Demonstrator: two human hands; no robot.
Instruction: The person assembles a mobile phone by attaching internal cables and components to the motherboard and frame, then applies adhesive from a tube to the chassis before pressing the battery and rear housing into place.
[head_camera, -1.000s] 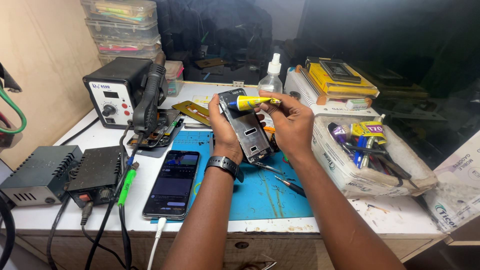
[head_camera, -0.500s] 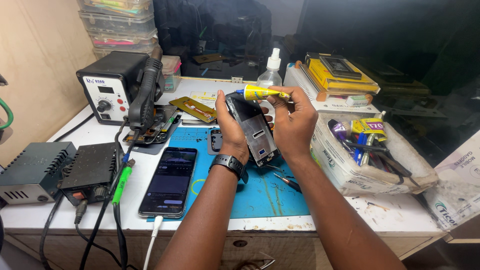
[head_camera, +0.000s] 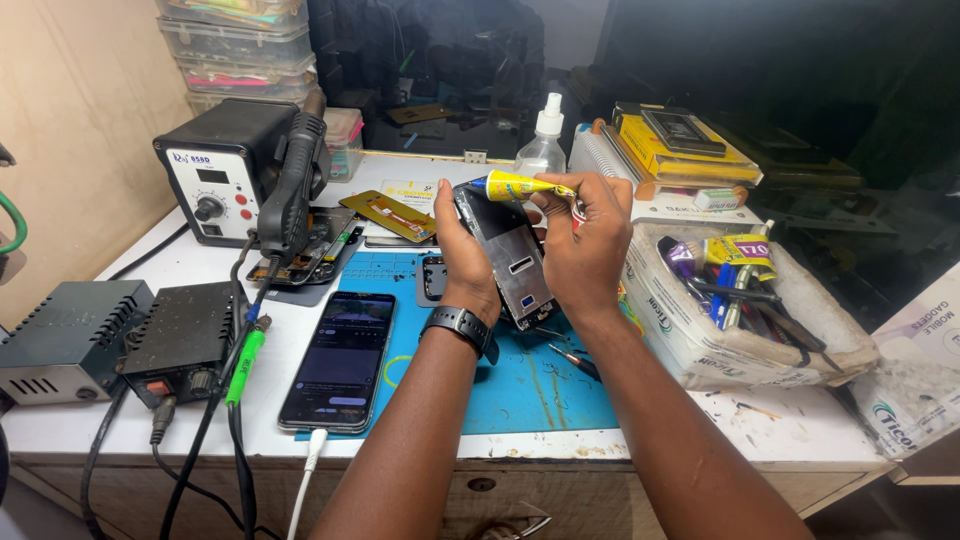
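Observation:
My left hand (head_camera: 460, 255) grips the left edge of an opened phone frame (head_camera: 510, 262), held tilted above the blue work mat (head_camera: 520, 380) with its metal inner side facing me. My right hand (head_camera: 585, 240) supports the frame's right side and pinches a yellow-and-blue glue tube (head_camera: 515, 186), whose tip points left over the frame's top edge. A black watch (head_camera: 462, 327) sits on my left wrist.
A phone with a lit screen (head_camera: 342, 358) lies on the mat's left, a white cable plugged in. A hot-air station (head_camera: 235, 170) and two black power boxes (head_camera: 70, 335) stand at left. A spray bottle (head_camera: 543, 140) stands behind; a white tray of tools (head_camera: 745, 300) is at right.
Both hands have shifted slightly with the phone frame, and the glue tube's tip now reaches farther left over the frame's top edge. The camera view has shifted a little.

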